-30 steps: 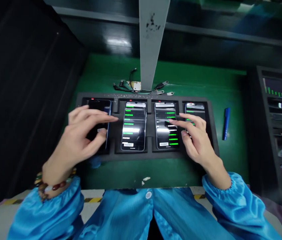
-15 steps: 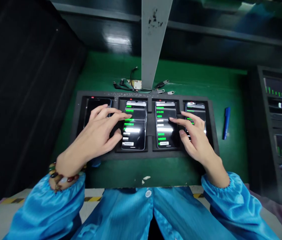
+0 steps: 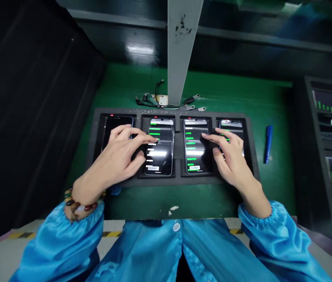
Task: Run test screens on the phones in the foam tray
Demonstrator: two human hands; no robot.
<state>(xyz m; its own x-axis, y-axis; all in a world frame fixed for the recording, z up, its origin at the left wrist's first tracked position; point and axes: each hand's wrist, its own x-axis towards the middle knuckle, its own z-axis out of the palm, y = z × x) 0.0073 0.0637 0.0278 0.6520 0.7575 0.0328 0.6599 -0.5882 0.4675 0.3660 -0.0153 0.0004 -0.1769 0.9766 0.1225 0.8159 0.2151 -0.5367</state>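
Several smartphones lie face up in the slots of a black foam tray (image 3: 177, 180). My left hand (image 3: 123, 152) is open, its index finger stretched onto the lit screen of the middle-left phone (image 3: 161, 156). Its other fingers hang over the dark-screened far-left phone (image 3: 121, 120), covering most of it. With fingers apart, my right hand (image 3: 230, 156) reaches its index fingertip to the screen of the middle-right phone (image 3: 195, 152). The far-right phone (image 3: 232, 124) is partly hidden beneath that hand. Green and white text lines show on the lit screens.
Behind the tray, black cables (image 3: 166, 105) with metal-ended plugs lie by a grey upright post (image 3: 182, 51). A blue pen (image 3: 268, 144) rests on the green table (image 3: 277, 117) to the right. Farther right stands a dark rack (image 3: 315, 164) holding more lit screens.
Text lists on both middle phones have scrolled. My right index fingertip has shifted slightly up its screen, and my left one slightly down. The whole view has moved a little.
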